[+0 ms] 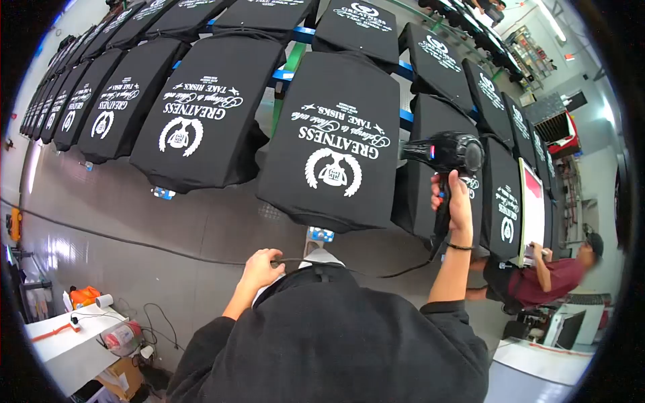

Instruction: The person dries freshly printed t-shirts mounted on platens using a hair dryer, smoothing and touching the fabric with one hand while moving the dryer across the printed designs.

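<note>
My right hand (pixel 455 205) is wrapped round the handle of a black hair dryer (pixel 451 153), whose nozzle points left over the right edge of a black printed T-shirt (pixel 336 121). That shirt lies flat over a board straight ahead of me, with white "GREATNESS" lettering and a wreath emblem. Low in front of my body, my left hand (pixel 263 269) has its fingers closed on the black power cord (pixel 168 251). The cord runs off to the left and also across to the dryer. Another printed shirt (pixel 201 114) on its board is to the left.
Rows of boards with black shirts stretch away to both sides, on a blue and green frame (pixel 289 64). At right, a co-worker in a maroon shirt (pixel 547 285) holds a printing screen (pixel 531 208). A white table (pixel 74 349) with cables stands at lower left.
</note>
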Tool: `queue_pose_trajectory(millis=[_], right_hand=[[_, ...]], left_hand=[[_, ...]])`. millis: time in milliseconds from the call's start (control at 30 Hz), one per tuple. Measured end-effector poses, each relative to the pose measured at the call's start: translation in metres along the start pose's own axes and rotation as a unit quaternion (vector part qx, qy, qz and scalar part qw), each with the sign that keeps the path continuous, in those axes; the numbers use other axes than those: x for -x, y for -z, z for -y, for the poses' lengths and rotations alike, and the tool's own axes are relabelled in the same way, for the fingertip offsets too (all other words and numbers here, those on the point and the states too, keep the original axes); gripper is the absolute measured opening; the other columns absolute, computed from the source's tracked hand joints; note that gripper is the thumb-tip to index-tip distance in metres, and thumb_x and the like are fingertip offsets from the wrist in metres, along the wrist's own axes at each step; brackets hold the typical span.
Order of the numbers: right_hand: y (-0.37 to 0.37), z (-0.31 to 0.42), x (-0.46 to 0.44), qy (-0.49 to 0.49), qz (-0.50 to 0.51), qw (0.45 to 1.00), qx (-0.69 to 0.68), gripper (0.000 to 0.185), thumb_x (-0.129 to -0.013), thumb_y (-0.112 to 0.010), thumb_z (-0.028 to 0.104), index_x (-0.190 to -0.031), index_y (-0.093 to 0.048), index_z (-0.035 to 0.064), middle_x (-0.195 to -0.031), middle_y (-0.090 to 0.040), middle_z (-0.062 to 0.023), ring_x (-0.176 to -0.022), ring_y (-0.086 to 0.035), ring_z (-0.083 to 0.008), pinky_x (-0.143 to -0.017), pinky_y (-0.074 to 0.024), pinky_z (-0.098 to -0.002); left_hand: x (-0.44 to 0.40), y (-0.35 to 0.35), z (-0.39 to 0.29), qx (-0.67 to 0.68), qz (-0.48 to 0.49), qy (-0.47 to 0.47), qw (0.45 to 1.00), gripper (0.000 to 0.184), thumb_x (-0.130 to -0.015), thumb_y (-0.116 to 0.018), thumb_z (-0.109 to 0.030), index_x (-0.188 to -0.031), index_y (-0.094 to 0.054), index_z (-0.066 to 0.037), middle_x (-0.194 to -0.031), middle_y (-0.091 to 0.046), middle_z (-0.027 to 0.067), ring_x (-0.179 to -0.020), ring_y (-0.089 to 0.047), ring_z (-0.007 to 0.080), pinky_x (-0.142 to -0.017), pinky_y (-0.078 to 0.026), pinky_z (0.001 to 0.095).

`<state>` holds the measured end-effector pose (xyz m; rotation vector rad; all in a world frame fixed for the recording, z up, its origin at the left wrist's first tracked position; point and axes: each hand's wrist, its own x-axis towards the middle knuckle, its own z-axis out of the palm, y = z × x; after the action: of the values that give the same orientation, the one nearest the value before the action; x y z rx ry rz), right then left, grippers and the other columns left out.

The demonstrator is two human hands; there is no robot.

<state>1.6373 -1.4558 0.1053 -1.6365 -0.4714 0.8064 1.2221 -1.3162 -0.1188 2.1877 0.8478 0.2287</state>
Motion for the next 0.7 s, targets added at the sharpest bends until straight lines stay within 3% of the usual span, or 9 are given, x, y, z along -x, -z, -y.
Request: queue_pose_trajectory(millis=[33,100,133,233,300,367,533,567,700], right_hand=[[0.002,-0.003,-0.009,0.021,0.022,1.000,0.003,0.058,-0.096,-0.050,0.057,-0.096,-0.058,-0.0007,-0.069,-0.055,-0.0026,-0.052,-0.052,-0.0102,-0.047,-0.0426,-0.0244],[0.005,-0.004,-0.029,0.016,0.037,0.999,-0.016,0.060,-0.096,-0.049,0.058,-0.094,-0.058,-0.0012,-0.068,-0.056,-0.0029,-0.051,-0.053,-0.0102,-0.046,-0.0430,-0.0246],[0.004,-0.002,-0.039,0.019,0.007,0.999,0.031,0.060,-0.097,-0.047,0.058,-0.092,-0.059,-0.0011,-0.066,-0.056,-0.0028,-0.050,-0.053,-0.0105,-0.045,-0.0430,-0.0247],[0.009,0.000,-0.072,0.016,0.023,0.998,0.054,0.062,-0.097,-0.045,0.059,-0.087,-0.057,-0.0002,-0.065,-0.056,-0.0030,-0.050,-0.053,-0.0106,-0.045,-0.0431,-0.0249],[0.014,0.001,-0.093,-0.003,0.027,0.999,0.021,0.060,-0.097,-0.047,0.058,-0.085,-0.057,0.0000,-0.064,-0.056,-0.0030,-0.049,-0.053,-0.0107,-0.045,-0.0430,-0.0253],[0.017,-0.002,-0.120,0.016,0.050,0.989,0.137,0.066,-0.095,-0.042,0.066,-0.086,-0.057,0.0023,-0.063,-0.055,-0.0017,-0.048,-0.052,-0.0097,-0.045,-0.0446,-0.0248],[0.015,0.003,-0.158,-0.013,0.053,0.982,0.178,0.068,-0.096,-0.039,0.065,-0.084,-0.057,0.0010,-0.062,-0.055,-0.0018,-0.047,-0.052,-0.0100,-0.045,-0.0449,-0.0250],[0.018,0.004,-0.162,-0.014,0.056,0.982,0.179,0.068,-0.096,-0.039,0.065,-0.084,-0.057,0.0010,-0.062,-0.055,-0.0018,-0.047,-0.052,-0.0100,-0.045,-0.0449,-0.0250],[0.033,0.005,-0.168,-0.055,0.042,0.992,0.105,0.073,-0.092,-0.037,0.071,-0.084,-0.057,0.0017,-0.062,-0.055,-0.0019,-0.047,-0.053,-0.0100,-0.044,-0.0442,-0.0247]], left_hand=[[-0.012,-0.005,0.002,-0.004,-0.002,-0.003,1.000,0.029,-0.078,-0.070,-0.023,-0.101,-0.067,-0.006,-0.089,-0.070,0.0122,-0.076,-0.068,0.0282,-0.072,-0.054,0.0397],[-0.033,-0.017,0.014,0.197,-0.050,0.115,0.972,0.035,-0.080,-0.065,-0.014,-0.114,-0.065,-0.006,-0.095,-0.069,0.0124,-0.084,-0.067,0.0225,-0.079,-0.054,0.0350],[-0.050,-0.021,0.026,0.219,-0.103,0.175,0.954,0.036,-0.082,-0.059,-0.008,-0.117,-0.063,-0.004,-0.098,-0.068,0.0112,-0.092,-0.065,0.0176,-0.085,-0.051,0.0313],[-0.103,0.008,0.012,0.192,-0.353,0.213,0.891,0.030,-0.096,-0.056,-0.016,-0.123,-0.059,-0.002,-0.109,-0.066,0.0105,-0.098,-0.062,0.0199,-0.090,-0.049,0.0322],[-0.142,0.020,0.016,0.175,-0.407,0.216,0.870,0.035,-0.097,-0.058,-0.021,-0.126,-0.057,-0.002,-0.116,-0.065,0.0127,-0.106,-0.062,0.0217,-0.095,-0.048,0.0340],[-0.177,0.029,0.007,0.150,-0.425,0.196,0.871,0.036,-0.098,-0.057,-0.026,-0.124,-0.059,-0.001,-0.114,-0.067,0.0147,-0.105,-0.064,0.0221,-0.094,-0.048,0.0336],[-0.226,0.019,-0.002,0.110,-0.376,0.224,0.892,0.040,-0.098,-0.052,-0.037,-0.120,-0.063,-0.004,-0.112,-0.069,0.0147,-0.104,-0.065,0.0279,-0.092,-0.049,0.0359],[-0.226,0.019,-0.013,0.002,-0.358,0.238,0.903,0.042,-0.098,-0.050,-0.039,-0.120,-0.063,-0.006,-0.112,-0.068,0.0156,-0.105,-0.064,0.0321,-0.091,-0.049,0.0384],[-0.227,0.016,-0.015,-0.013,-0.378,0.218,0.900,0.039,-0.098,-0.053,-0.036,-0.117,-0.066,-0.005,-0.110,-0.069,0.0171,-0.102,-0.066,0.0325,-0.087,-0.050,0.0373]])
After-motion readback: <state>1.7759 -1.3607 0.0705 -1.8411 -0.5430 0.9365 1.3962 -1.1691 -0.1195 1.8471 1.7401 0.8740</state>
